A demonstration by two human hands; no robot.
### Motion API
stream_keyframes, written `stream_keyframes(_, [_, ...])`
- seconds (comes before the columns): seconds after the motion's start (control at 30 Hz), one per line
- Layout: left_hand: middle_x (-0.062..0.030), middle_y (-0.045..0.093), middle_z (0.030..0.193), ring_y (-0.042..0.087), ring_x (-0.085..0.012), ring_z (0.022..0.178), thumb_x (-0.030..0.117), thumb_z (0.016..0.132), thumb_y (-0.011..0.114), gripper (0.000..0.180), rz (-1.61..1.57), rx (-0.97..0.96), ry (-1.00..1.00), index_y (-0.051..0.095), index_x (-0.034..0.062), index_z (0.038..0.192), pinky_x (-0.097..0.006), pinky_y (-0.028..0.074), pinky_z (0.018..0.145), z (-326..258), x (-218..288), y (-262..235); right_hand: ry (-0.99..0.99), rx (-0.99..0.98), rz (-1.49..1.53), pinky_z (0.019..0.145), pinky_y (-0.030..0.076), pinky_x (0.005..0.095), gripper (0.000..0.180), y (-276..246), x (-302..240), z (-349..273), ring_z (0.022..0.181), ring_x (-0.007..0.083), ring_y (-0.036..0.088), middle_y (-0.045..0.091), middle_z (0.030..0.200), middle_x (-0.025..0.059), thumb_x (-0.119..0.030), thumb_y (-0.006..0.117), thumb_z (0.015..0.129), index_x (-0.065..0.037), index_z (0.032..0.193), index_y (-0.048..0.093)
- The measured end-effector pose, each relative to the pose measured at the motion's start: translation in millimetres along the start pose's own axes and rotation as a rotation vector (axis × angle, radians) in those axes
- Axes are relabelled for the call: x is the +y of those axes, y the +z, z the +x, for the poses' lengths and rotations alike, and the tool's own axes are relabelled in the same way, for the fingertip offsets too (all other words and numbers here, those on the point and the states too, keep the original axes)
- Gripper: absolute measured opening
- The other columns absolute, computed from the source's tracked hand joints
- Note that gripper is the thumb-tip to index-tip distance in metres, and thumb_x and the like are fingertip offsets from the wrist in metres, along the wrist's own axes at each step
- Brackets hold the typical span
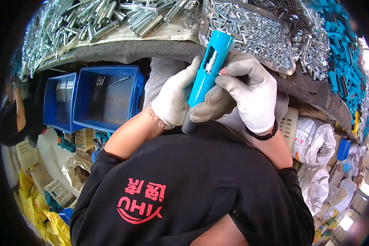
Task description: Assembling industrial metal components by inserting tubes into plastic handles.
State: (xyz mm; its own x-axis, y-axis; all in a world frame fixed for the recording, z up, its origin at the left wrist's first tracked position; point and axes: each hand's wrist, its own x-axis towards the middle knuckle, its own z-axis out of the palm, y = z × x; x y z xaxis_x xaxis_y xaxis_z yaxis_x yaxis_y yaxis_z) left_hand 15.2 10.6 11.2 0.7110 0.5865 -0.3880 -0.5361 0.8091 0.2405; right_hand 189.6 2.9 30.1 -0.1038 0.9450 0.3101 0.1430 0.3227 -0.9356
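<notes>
My gloved left hand (172, 96) is closed around a turquoise tubular handle (199, 90), its thumb along the near left side and grey fingertips showing on the right. An oblong slot in the handle's upper part bares silvery metal parts (211, 61) inside. A grey metal tube (187, 123) extends from the handle's lower end toward my body. My gloved right hand (252, 92) has thumb and forefinger brought together at the slot's right edge; a bare fingertip pokes through the glove. Whatever lies between these fingertips is too small to make out.
Metal tubes (145, 22) and small silvery parts (258, 39) heap the bench ahead, above its grey padded edge (139, 51). Turquoise handles (340, 61) pile up at far right. Two blue bins (129, 96) at left hold a few thin metal rods. White sacks (315, 141) stand lower right.
</notes>
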Motion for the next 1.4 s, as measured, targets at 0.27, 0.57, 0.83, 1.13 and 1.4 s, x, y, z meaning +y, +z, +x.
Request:
stream_keyframes(0.27, [-0.0096,0.056,0.071,0.047,-0.0165,0.05,0.063,0.101,0.038,0.062,0.065,-0.39,-0.119,0.054,0.008,0.126,-0.028,0.038,0.044,7.4,5.4,-19.0,0.528,-0.16,0.894,0.084,0.057,0.0361,0.028,-5.0,14.0,-5.5,0.09,0.0167,0.066,0.067,0.099,0.0065,-0.005,0.08,0.082,-0.006,0.094,0.055])
stream_keyframes(0.57, [-0.0119,0.051,0.065,0.044,-0.0211,0.044,0.065,0.096,0.049,0.064,0.453,-0.384,-0.041,0.053,0.0083,0.124,-0.033,0.034,0.04,3.2,17.2,-14.2,0.554,-0.3,0.805,0.075,0.047,0.0224,0.03,-12.1,14.7,-3.5,0.082,0.0062,0.056,0.06,0.085,-0.0039,-0.009,0.085,0.079,-0.01,0.085,0.055])
stream_keyframes(0.83, [-0.0079,0.058,0.095,0.056,-0.017,0.073,0.058,0.102,0.042,0.06,0.559,-0.072,0.627,0.051,0.0035,0.124,-0.03,0.047,0.061,16.6,6.3,13.1,0.34,-0.367,0.15,0.073,0.051,0.0311,0.049,-2.5,14.7,-5.4,0.08,0.015,0.065,0.067,0.082,0.0092,-0.048,0.063,0.096,0.001,0.091,0.066])
stream_keyframes(1.13, [-0.0079,0.056,0.097,0.054,-0.0194,0.077,0.049,0.102,0.051,0.047,0.401,-0.017,0.69,0.052,0.0064,0.12,-0.035,0.047,0.064,26.9,19.1,42.0,0.207,-0.246,-0.263,0.07,0.051,0.0495,0.034,18.1,16.2,-6.7,0.074,0.0414,0.065,0.064,0.076,0.0243,-0.034,0.062,0.089,-0.001,0.083,0.065])
stream_keyframes(1.4, [-0.0047,0.059,0.093,0.05,-0.0159,0.07,0.046,0.106,0.044,0.042,-0.06,-0.004,0.738,0.057,0.0074,0.118,-0.029,0.041,0.057,1.2,62.0,14.9,-0.06,-0.49,-0.452,0.08,0.054,0.0411,0.032,-42.7,-29.0,37.0,0.088,0.0347,0.067,0.067,0.097,0.0178,-0.03,0.07,0.089,-0.005,0.108,0.066])
